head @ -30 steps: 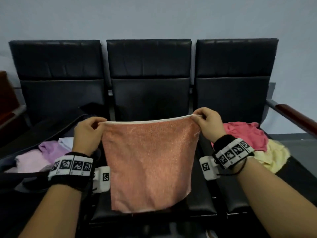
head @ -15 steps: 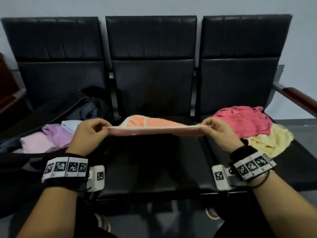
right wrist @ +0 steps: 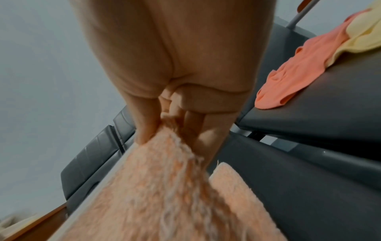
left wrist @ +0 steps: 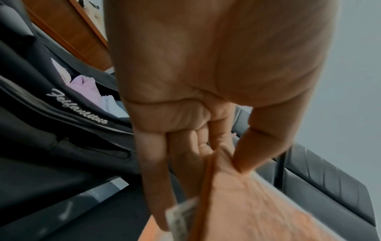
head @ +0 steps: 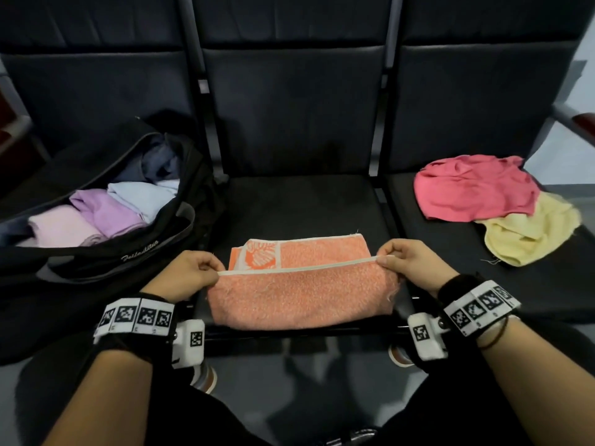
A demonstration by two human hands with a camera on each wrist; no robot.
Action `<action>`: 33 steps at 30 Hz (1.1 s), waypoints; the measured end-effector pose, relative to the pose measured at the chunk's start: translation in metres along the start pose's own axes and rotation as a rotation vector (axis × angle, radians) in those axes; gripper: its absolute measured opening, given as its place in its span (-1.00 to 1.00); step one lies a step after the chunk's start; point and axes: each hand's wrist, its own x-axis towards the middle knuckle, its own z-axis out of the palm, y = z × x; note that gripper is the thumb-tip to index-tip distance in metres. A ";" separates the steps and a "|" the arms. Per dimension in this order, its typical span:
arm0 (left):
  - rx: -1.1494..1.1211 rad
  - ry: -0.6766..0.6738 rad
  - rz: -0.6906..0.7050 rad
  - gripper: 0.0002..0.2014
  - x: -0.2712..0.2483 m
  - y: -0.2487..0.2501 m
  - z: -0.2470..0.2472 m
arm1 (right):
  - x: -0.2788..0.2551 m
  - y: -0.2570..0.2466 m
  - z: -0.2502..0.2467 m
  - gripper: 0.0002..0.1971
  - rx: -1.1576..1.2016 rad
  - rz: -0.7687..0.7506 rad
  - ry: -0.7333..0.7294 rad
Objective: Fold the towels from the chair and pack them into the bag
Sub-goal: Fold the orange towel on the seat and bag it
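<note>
Your left hand (head: 190,273) pinches the near-left corner of the orange towel (head: 302,297), thumb and fingers curled onto its pale hem. Your right hand (head: 410,263) does the same at the opposite corner, so the hem runs taut between your two hands. The towel is doubled on the middle seat (head: 306,204): the layer you hold lies toward you, over the seat's front edge, and past your knuckles a lower layer shows, with a leaf-patterned panel nearer your left hand. In the left wrist view the thumb (left wrist: 253,146) and fingers close on the cloth; the picture is blurred, so which fingers do the pinching is hard to tell.

To the left of your left hand, on the neighbouring seat, the black bag (head: 106,252) lies open with folded pink, purple and pale-blue towels inside. Well to the right of your right hand, on the third seat, a pink towel (head: 473,188) lies crumpled, partly over a yellow towel (head: 531,233).
</note>
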 end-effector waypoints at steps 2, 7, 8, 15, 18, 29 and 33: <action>-0.022 0.086 -0.020 -0.78 0.009 -0.002 0.004 | 0.012 0.003 0.005 -0.92 -0.008 -0.001 0.094; -0.035 0.267 -0.023 -0.75 0.038 -0.005 0.015 | 0.048 0.008 0.013 -0.84 -0.029 -0.015 0.275; -0.029 0.284 -0.022 -0.75 0.045 -0.005 0.015 | 0.055 0.007 0.013 -0.84 -0.050 -0.017 0.296; -0.045 0.362 -0.049 -0.79 0.100 -0.014 0.020 | 0.104 0.012 0.015 -0.92 -0.255 0.063 0.381; -0.097 0.346 -0.140 -0.59 0.100 -0.027 0.041 | 0.101 0.033 0.022 -0.75 -0.400 0.190 0.343; 0.107 0.181 -0.220 -0.79 0.056 -0.048 0.065 | 0.061 0.053 0.054 -0.80 -0.198 0.390 0.210; 0.156 0.195 -0.189 -0.69 0.051 -0.050 0.075 | 0.049 0.042 0.035 -0.80 0.014 0.363 0.252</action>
